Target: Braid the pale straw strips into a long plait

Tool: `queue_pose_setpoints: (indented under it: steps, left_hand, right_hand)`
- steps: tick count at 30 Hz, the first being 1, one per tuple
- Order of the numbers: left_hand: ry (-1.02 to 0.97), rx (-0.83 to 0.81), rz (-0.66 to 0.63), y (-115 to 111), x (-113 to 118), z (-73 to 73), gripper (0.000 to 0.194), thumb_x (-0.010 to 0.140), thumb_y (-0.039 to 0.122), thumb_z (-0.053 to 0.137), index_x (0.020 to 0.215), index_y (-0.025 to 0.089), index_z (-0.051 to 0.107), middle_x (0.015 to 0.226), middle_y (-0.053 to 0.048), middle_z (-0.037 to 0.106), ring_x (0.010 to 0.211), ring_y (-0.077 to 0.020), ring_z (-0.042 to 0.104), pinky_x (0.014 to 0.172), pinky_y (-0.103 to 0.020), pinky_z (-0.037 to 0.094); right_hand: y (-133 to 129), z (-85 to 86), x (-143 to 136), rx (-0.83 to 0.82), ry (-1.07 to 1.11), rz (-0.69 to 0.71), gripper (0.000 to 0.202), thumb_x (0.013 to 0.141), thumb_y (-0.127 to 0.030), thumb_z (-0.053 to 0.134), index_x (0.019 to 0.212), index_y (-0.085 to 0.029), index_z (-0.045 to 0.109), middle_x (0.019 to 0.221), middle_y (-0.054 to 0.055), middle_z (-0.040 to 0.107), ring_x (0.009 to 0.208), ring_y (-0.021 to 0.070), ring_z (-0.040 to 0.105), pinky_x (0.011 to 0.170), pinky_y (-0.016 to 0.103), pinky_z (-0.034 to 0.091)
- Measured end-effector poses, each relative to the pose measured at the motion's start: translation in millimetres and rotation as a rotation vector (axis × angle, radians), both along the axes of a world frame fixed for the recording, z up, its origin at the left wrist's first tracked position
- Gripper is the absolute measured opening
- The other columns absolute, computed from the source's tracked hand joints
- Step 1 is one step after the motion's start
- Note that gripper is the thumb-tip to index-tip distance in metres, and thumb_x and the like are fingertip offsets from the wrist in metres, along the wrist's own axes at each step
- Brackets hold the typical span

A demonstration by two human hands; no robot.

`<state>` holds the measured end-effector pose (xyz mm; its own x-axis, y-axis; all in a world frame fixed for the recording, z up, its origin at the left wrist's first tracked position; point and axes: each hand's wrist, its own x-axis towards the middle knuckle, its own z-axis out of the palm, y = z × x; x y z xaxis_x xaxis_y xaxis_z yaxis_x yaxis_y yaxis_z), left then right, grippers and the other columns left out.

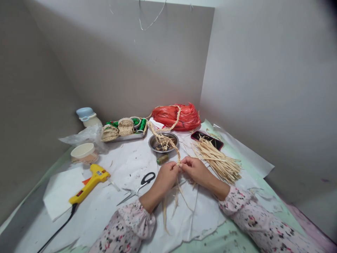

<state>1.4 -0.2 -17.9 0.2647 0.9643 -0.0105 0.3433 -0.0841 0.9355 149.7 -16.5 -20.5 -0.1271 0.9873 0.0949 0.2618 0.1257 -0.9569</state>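
Note:
My left hand (167, 174) and my right hand (195, 169) meet near the middle of the table, fingers pinched on the near end of a straw braid (177, 150). Loose straw strands (164, 214) hang from under my fingers toward me. Beyond my hands the braid runs back over a metal bowl (151, 144) of scraps and on up to a red plastic bag (168, 116). To the right of my right hand lies a bundle of straw strands (219, 160). Scissors (138, 189) lie just left of my left hand.
A yellow glue gun (91, 184) with a black cord rests at left by a white cup (83, 151). A tray (126, 137) holds braid coils and green thread (141, 125). A phone (207, 140) lies partly under the straw. Walls stand behind and at both sides.

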Motion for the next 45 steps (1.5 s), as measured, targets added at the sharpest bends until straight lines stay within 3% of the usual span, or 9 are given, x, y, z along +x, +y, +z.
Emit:
queue_pose_setpoints:
  steps: [7,13,16,20,25,33,38,43,45]
  left_hand:
    - [0.233,0.171,-0.027,-4,-2,3.3,0.024,0.083,0.025,0.044,0.061,0.019,0.052,0.06,0.001,0.05,0.061,-0.0153,0.044,0.058,-0.026,0.025]
    - [0.288,0.262,0.098,-11,-3,11.5,0.014,0.085,0.028,0.049,0.072,0.021,0.052,0.067,-0.001,0.055,0.065,-0.0174,0.049,0.063,-0.026,0.027]
    - [0.344,0.287,0.087,-16,0,14.4,0.016,0.087,0.029,0.047,0.073,0.021,0.049,0.065,-0.001,0.054,0.063,-0.0174,0.049,0.061,-0.026,0.026]
    - [0.464,0.333,0.017,-26,5,18.0,0.017,0.091,0.024,0.037,0.082,0.021,0.051,0.067,-0.001,0.057,0.062,-0.0168,0.051,0.059,-0.026,0.027]
    - [0.552,0.43,-0.055,-35,9,18.6,0.018,0.09,0.023,0.039,0.082,0.021,0.054,0.07,-0.002,0.062,0.061,-0.0163,0.055,0.057,-0.026,0.027]
    - [0.618,0.475,-0.135,-37,11,14.8,0.019,0.088,0.022,0.042,0.091,0.019,0.061,0.078,-0.007,0.069,0.065,-0.0188,0.06,0.058,-0.027,0.029]
    - [0.449,0.444,-0.115,-36,9,17.9,0.024,0.089,0.032,0.046,0.075,0.02,0.061,0.066,-0.002,0.063,0.059,-0.0153,0.054,0.058,-0.026,0.03]
    - [0.06,0.402,0.181,-24,1,26.7,0.021,0.089,0.039,0.048,0.086,0.02,0.057,0.073,0.001,0.06,0.066,-0.0137,0.053,0.065,-0.024,0.038]
    - [-0.035,0.329,0.224,-17,0,23.5,0.019,0.086,0.039,0.052,0.086,0.02,0.054,0.072,0.001,0.058,0.066,-0.0134,0.053,0.064,-0.024,0.039]
  right_hand:
    - [-1,-7.1,0,0.182,-0.298,-0.087,0.011,0.083,-0.025,0.05,0.077,-0.019,0.057,0.064,-0.001,0.058,0.059,0.0131,0.049,0.059,0.024,0.035]
    - [0,-9.4,0,0.2,-0.329,-0.153,0.012,0.083,-0.026,0.049,0.074,-0.02,0.054,0.063,-0.001,0.057,0.057,0.0134,0.047,0.058,0.025,0.033]
    - [-1,-7.9,0,0.193,-0.322,-0.188,0.011,0.082,-0.025,0.05,0.073,-0.02,0.053,0.063,-0.001,0.057,0.058,0.0134,0.047,0.058,0.025,0.032]
    - [-2,-4.4,-2,0.147,-0.223,-0.229,0.011,0.081,-0.024,0.047,0.072,-0.02,0.053,0.064,-0.001,0.057,0.06,0.0138,0.05,0.058,0.024,0.034]
    - [1,-5.9,-2,0.066,-0.045,-0.238,0.011,0.078,-0.027,0.048,0.07,-0.02,0.052,0.061,-0.004,0.053,0.056,0.0125,0.048,0.054,0.024,0.034]
    - [4,-7.8,-5,-0.167,0.413,-0.168,0.012,0.075,-0.031,0.052,0.074,-0.02,0.05,0.044,-0.011,0.035,0.038,0.0073,0.026,0.038,0.021,0.018]
    - [4,-2.3,-2,-0.21,0.591,-0.135,0.009,0.071,-0.027,0.052,0.07,-0.02,0.047,0.053,-0.009,0.043,0.038,0.0049,0.025,0.036,0.021,0.018]
    - [3,9.1,4,-0.285,0.627,-0.087,0.017,0.07,-0.03,0.055,0.065,-0.02,0.043,0.052,-0.008,0.041,0.038,0.0044,0.029,0.036,0.019,0.017]
    - [2,12.9,5,-0.316,0.611,-0.045,0.019,0.071,-0.032,0.056,0.066,-0.02,0.043,0.052,-0.009,0.041,0.037,0.0037,0.027,0.036,0.019,0.014]
